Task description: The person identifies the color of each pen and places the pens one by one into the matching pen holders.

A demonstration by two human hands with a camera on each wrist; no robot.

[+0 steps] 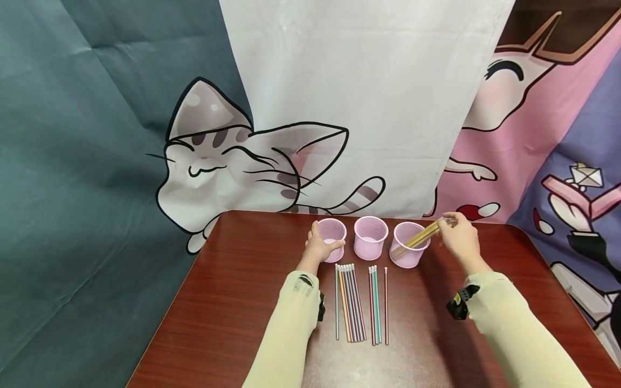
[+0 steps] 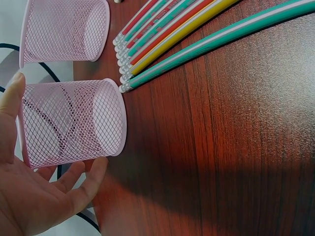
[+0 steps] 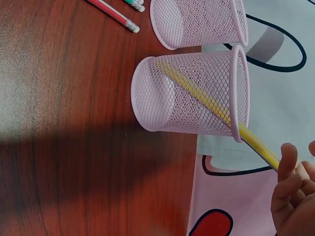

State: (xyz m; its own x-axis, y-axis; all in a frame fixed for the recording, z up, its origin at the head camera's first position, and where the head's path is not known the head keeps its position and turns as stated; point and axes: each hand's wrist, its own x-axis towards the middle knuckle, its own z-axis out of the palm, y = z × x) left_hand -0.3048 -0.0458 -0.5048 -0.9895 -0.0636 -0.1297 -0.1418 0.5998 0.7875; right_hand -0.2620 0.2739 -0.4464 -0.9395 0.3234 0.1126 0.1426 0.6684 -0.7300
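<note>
1. Yellow pencil (image 1: pixel 427 233) leans inside the right-hand pink mesh cup, right of centre in the head view, its upper end rising past the rim; whether there is more than one is hard to tell.
2. The right hand (image 1: pixel 458 237), right of centre, pinches that upper end between thumb and fingers, just beside the right mesh cup (image 1: pixel 406 261).
3. The left hand (image 1: pixel 318 249), near the centre, grasps the left mesh cup (image 2: pixel 74 123), with the thumb at the rim and the fingers round the side.
4. The middle mesh cup (image 1: pixel 368 249) stands upright between the other two, apart from both hands.
5. Below the cups, toward the lower centre, a green pencil (image 1: pixel 337 302) lies just left of a row of pencils (image 1: pixel 352 304) in yellow, red and green.
6. Farther right lie a small red and green group (image 1: pixel 375 305) and a lone red pencil (image 1: pixel 386 305), eraser ends toward the cups.
7. All rest on a reddish-brown table (image 1: pixel 242 302); a printed cloth (image 1: pixel 315 81) with a cartoon cat fills the upper frame.
</note>
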